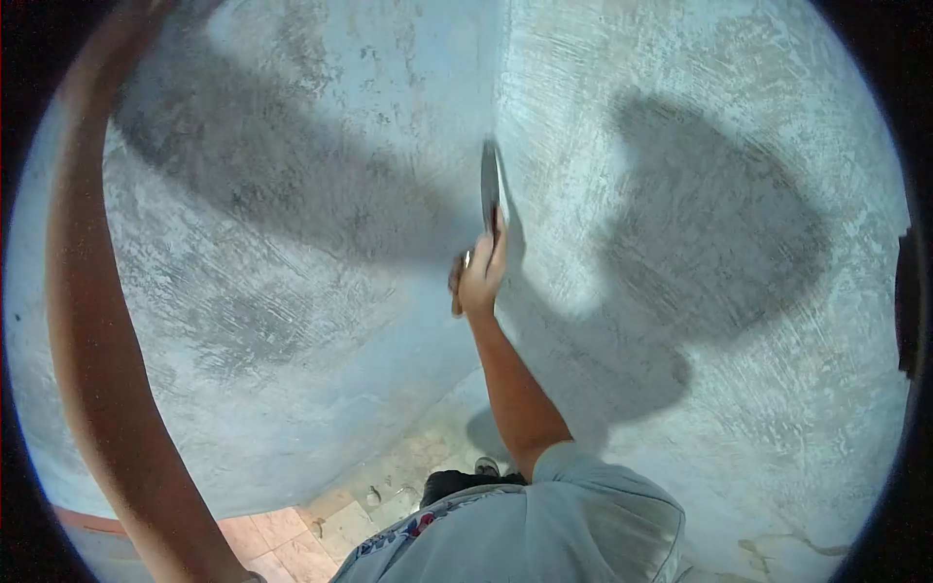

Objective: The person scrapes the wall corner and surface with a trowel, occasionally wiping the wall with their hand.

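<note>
My right hand [481, 277] is closed around the brown handle of a plastering trowel [490, 185]. The metal blade appears nearly edge-on, pointing up along the inside corner where two walls meet. Whether the blade touches the plaster is hard to make out. On the left, my left arm [92, 291] reaches up past the left wall [262, 301]. My left hand [121, 34] is dark and cut off at the top left edge of the view, so its fingers are hidden. Both walls carry rough grey-white plaster with streaky marks.
The right wall [564, 155] rises close beside my right arm, with large shadows on it. Below lies a tiled floor [282, 539] with small bits of debris near my shoe [487, 466]. A dark object [908, 301] shows at the far right edge.
</note>
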`<move>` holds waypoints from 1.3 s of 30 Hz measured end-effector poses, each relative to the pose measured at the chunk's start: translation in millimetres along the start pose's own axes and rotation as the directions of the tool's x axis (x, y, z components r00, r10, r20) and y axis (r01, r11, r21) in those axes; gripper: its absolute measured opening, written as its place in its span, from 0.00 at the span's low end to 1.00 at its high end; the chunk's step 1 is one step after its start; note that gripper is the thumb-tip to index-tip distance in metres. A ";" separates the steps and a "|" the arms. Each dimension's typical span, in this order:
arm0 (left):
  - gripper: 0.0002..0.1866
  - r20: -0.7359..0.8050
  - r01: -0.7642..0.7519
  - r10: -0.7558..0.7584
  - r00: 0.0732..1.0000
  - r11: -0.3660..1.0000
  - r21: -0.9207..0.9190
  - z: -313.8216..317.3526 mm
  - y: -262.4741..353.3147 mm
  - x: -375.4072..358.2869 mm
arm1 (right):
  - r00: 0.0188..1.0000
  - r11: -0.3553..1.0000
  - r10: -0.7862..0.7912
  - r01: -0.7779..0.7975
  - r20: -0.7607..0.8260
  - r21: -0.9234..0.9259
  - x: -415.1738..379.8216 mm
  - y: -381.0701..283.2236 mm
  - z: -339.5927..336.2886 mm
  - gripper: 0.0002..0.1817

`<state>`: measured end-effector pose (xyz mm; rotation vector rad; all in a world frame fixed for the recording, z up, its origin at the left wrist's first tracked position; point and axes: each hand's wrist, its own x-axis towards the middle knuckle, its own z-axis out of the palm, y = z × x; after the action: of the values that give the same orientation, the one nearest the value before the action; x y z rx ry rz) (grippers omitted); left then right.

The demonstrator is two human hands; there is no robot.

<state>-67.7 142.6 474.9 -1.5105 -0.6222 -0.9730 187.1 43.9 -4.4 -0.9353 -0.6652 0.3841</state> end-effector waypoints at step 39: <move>0.37 -0.036 0.103 -0.103 0.994 0.994 -0.024 -11.1 25.9 -1.3 | 0.920 0.812 -0.329 0.391 0.213 -0.434 63.8 -73.7 -15.5 0.35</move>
<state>-49.5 127.3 459.8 -1.4883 -0.6697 -1.0880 246.3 30.6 73.4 -1.2199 -1.0653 -0.0713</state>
